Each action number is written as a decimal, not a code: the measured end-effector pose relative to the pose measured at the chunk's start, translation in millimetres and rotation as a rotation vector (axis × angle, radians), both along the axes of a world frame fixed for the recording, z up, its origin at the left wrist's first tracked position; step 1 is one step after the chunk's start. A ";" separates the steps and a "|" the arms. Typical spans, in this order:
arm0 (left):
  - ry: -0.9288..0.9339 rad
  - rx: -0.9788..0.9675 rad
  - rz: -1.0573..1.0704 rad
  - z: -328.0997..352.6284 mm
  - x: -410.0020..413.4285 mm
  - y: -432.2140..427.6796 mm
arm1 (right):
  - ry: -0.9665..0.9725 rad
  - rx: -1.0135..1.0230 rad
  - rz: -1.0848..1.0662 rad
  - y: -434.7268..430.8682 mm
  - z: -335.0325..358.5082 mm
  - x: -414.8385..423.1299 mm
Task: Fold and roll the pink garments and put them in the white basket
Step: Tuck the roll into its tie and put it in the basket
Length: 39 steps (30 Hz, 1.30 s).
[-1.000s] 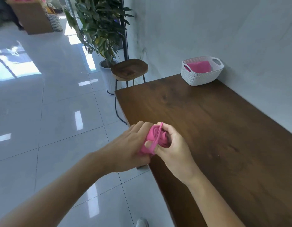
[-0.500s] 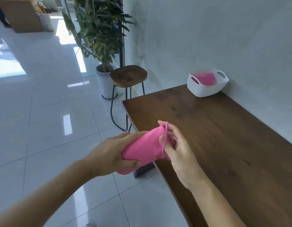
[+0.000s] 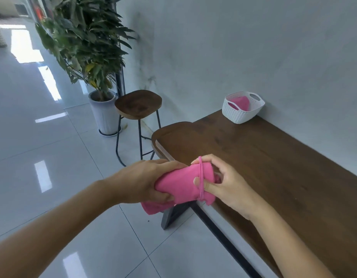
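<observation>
Dark wooden bench [image 3: 274, 167] along a pale wall, filling the right of the view. Beyond the bench's far end, on the tiled floor: a tall potted plant [image 3: 83, 47] in a white pot, then, nearer the bench, a wooden-topped stool [image 3: 138, 104] on thin black legs. Sitting at the bench's far corner, against the wall: a white basket [image 3: 241, 115], with one pink folded garment [image 3: 240, 102] already inside (only its top shows over the rim).

At the bench's left edge, toward its near end, both hands. Left hand [image 3: 141, 183]: grip clamped round the outer end of a rolled pink garment [image 3: 181, 185], thumb underneath, fingers over the top. Right hand [image 3: 225, 183]: grip closed on the roll's bench-side end, fingertips and thumb hooked into a thin pink band [image 3: 201, 177] stretched as a loop round the roll. Below the left hand, off the bench's edge, hangs a loose tail of the same cloth.
</observation>
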<state>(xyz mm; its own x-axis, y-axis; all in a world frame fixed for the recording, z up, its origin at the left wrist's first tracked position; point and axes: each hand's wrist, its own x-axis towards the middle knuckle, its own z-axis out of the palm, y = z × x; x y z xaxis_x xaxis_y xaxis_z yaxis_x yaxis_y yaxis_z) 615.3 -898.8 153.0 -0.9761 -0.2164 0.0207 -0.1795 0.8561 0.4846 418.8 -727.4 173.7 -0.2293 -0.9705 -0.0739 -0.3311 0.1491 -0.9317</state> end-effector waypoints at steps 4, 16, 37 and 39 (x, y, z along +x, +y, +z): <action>-0.029 -0.086 -0.059 1.2 8.4 -25.5 | 0.166 0.087 0.044 -15.4 0.8 17.8; -0.068 -0.158 -0.093 -15.5 -35.2 -50.8 | 0.440 0.311 -0.063 -20.8 -16.5 -7.4; -0.001 -0.029 0.397 -29.6 -269.7 -88.2 | 0.882 0.488 -0.566 25.7 -139.3 -268.8; -0.013 -0.054 0.412 -25.1 -294.5 -96.9 | 0.893 0.515 -0.586 32.0 -150.2 -275.3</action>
<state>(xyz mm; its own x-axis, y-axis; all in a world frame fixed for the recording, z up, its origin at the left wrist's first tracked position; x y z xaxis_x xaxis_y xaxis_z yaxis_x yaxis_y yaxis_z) 320.8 -995.7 127.9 -0.8081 -0.5882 0.0308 -0.5185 0.7353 0.4364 143.5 -695.4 23.6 -0.7974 -0.6032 -0.0139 -0.5900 0.7844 -0.1913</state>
